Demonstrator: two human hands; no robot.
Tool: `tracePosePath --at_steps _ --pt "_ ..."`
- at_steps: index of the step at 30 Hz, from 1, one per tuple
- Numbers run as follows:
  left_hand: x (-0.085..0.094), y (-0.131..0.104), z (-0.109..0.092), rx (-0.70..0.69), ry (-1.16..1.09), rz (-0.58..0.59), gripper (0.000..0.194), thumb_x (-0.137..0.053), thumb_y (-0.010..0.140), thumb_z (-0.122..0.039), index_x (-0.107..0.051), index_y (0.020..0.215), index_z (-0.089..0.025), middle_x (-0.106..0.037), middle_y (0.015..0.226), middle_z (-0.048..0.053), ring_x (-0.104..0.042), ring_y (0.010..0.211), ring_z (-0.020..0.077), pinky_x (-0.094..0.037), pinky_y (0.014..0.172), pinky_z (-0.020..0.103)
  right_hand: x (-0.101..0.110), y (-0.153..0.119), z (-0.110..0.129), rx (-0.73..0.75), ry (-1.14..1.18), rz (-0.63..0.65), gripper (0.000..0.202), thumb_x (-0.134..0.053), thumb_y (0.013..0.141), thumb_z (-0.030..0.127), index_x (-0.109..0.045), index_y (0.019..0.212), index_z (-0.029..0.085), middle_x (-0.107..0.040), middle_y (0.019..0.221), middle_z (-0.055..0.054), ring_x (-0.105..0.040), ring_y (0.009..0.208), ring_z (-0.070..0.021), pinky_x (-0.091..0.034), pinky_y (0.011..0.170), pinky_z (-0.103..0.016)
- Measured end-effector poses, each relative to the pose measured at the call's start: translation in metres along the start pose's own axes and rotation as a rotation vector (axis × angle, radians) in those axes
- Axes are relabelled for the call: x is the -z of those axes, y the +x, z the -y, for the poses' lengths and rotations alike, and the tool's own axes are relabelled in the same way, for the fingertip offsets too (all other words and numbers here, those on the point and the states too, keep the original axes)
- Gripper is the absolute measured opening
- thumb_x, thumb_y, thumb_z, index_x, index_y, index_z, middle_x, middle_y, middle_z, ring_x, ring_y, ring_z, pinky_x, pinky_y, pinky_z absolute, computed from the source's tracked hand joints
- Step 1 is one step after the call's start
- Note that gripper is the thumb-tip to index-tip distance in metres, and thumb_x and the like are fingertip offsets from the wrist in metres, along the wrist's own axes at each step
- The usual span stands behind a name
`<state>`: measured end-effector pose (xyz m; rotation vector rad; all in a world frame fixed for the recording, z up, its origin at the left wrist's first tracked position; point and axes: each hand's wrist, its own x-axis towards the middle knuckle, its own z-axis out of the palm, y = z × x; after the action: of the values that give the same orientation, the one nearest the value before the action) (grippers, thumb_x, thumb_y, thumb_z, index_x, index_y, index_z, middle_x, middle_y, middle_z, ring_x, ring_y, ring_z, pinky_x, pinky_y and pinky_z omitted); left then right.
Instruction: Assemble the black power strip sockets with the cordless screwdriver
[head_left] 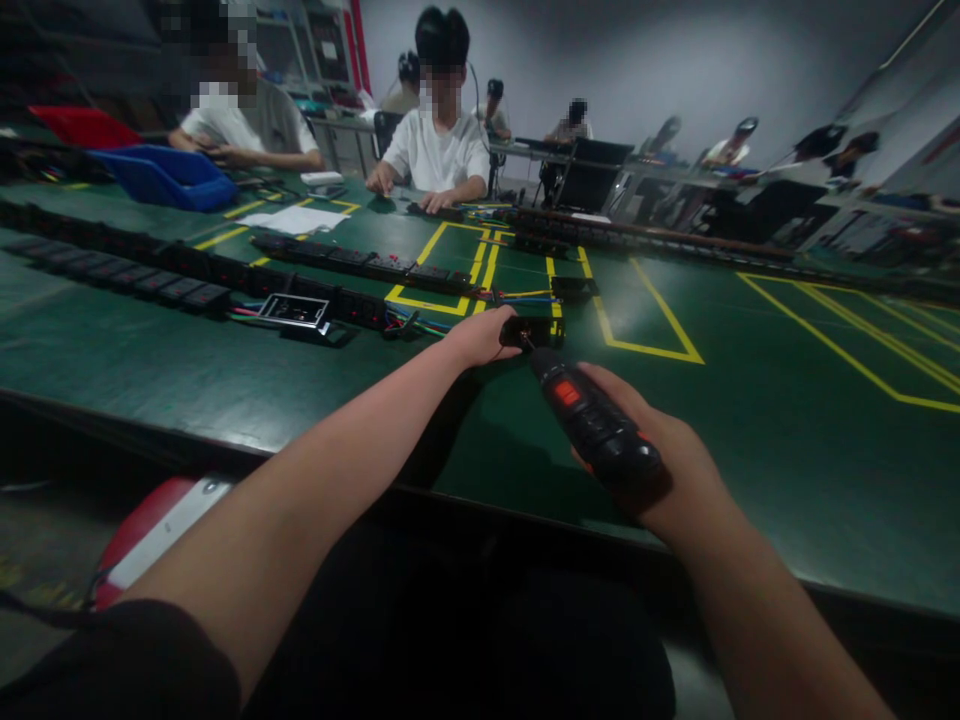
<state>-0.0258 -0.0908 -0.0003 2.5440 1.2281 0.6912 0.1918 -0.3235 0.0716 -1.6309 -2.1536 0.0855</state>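
Observation:
My left hand (487, 338) grips the left end of a small black part (546, 331) at the middle of the green table (525, 440). My right hand (637, 430) is wrapped round a black power screwdriver (592, 415) with an orange-red patch. Its thin bit points up and left and meets the small part beside my left fingers. Coloured wires (431, 325) lie just left of my left hand, at the end of a long black strip (285, 280). A framed display module (295, 311) lies in front of that strip.
A blue bin (165, 178) and a red bin (86, 128) stand at the back left. Across the table sit people, one with hands (439, 200) on parts. More black strips (637, 232) run along the far side. Yellow tape outlines mark the tabletop.

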Motion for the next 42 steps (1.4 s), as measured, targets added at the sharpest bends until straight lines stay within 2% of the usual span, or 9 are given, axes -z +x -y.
tracePosePath --at_steps 9,13,22,42 --pt "-0.001 0.003 0.001 -0.042 0.006 -0.057 0.049 -0.080 0.080 -0.038 -0.066 0.122 -0.016 -0.074 0.123 0.014 -0.070 0.112 0.0286 -0.054 0.093 0.038 -0.002 0.009 -0.003 0.022 -0.040 0.016 0.080 -0.066 0.084 0.029 -0.044 0.161 0.028 -0.077 0.122 -0.011 -0.077 0.097 -0.0317 -0.060 0.073 -0.039" --pt "0.000 0.001 0.000 -0.018 0.003 -0.047 0.052 -0.080 0.080 -0.041 -0.066 0.125 -0.017 -0.075 0.121 0.013 -0.071 0.109 0.0285 -0.054 0.091 0.038 -0.003 0.012 -0.004 0.063 -0.056 0.046 0.085 -0.065 0.082 0.026 -0.040 0.163 0.030 -0.078 0.120 -0.010 -0.077 0.092 -0.0308 -0.059 0.073 -0.040" --pt "0.003 -0.002 -0.005 0.049 0.041 -0.005 0.056 -0.077 0.082 -0.043 -0.063 0.132 -0.021 -0.077 0.119 0.012 -0.072 0.108 0.0291 -0.054 0.088 0.036 -0.008 0.020 -0.006 0.093 -0.122 0.039 0.084 -0.063 0.083 0.026 -0.039 0.164 0.032 -0.077 0.122 -0.010 -0.077 0.091 -0.0300 -0.057 0.072 -0.038" --pt "0.006 -0.004 -0.009 0.083 0.043 0.022 0.056 -0.077 0.082 -0.041 -0.062 0.132 -0.022 -0.076 0.121 0.013 -0.071 0.111 0.0304 -0.054 0.092 0.038 -0.011 0.028 -0.001 0.061 -0.090 0.039 0.085 -0.062 0.080 0.024 -0.041 0.163 0.032 -0.077 0.117 -0.010 -0.075 0.091 -0.0292 -0.058 0.077 -0.041"
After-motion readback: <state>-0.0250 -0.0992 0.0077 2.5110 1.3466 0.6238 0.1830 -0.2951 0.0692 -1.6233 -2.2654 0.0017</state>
